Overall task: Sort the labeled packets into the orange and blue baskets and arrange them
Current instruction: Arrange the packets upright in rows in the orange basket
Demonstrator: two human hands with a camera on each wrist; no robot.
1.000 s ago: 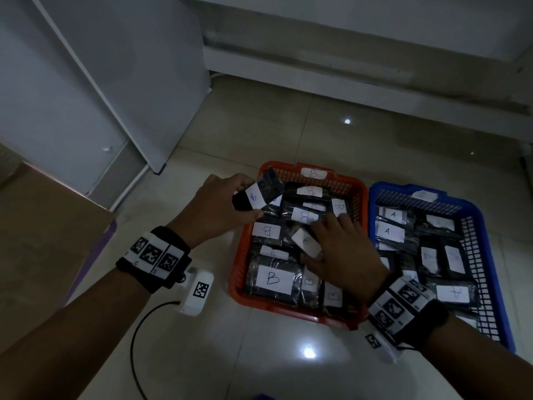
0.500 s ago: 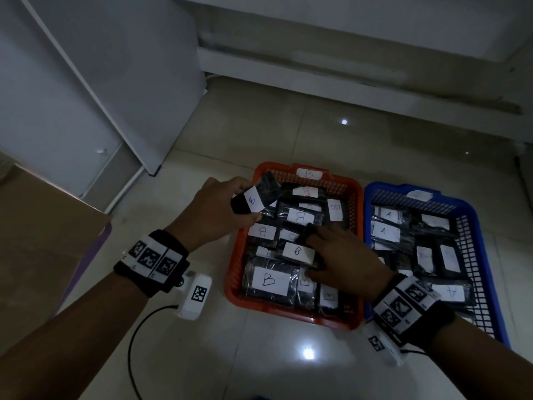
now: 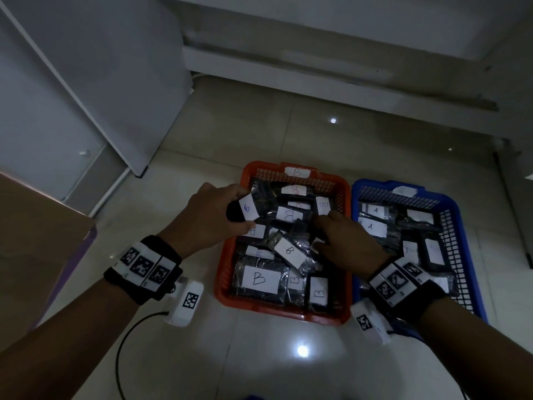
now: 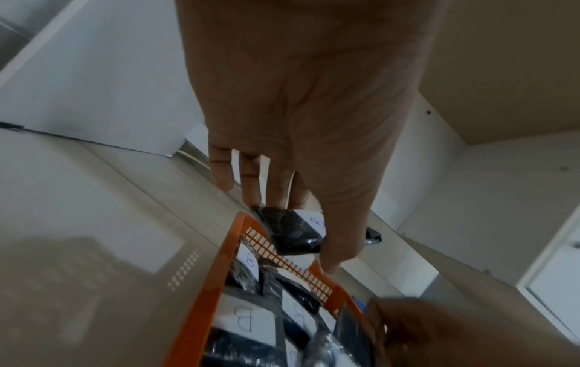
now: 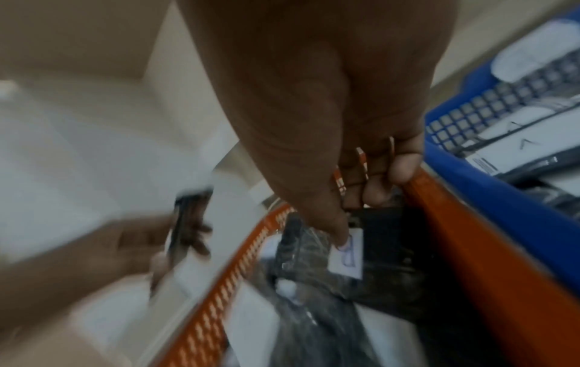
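An orange basket (image 3: pixel 277 308) holds several black packets with white B labels. To its right a blue basket (image 3: pixel 364 185) holds several packets labeled A. My left hand (image 3: pixel 243 209) hovers over the orange basket's far left corner and pinches a black B packet (image 3: pixel 250 207) between thumb and fingers; the left wrist view shows this packet (image 4: pixel 292 231) above the basket rim (image 4: pixel 201 298). My right hand (image 3: pixel 323 226) reaches into the orange basket's far right part. In the right wrist view its thumb presses the B label of a packet (image 5: pixel 348 258) while the curled fingers (image 5: pixel 376 191) hook its far edge.
A white cabinet (image 3: pixel 86 82) stands at the back left, and a brown cardboard box (image 3: pixel 34 241) sits at the left edge. A white ledge (image 3: pixel 317 67) runs along the back. A black cable (image 3: pixel 119 356) lies on the tiled floor near my left wrist.
My right hand let go of the B packet at the basket's middle, which now lies tilted there, and moved farther back and right. My left hand keeps its packet in about the same place.
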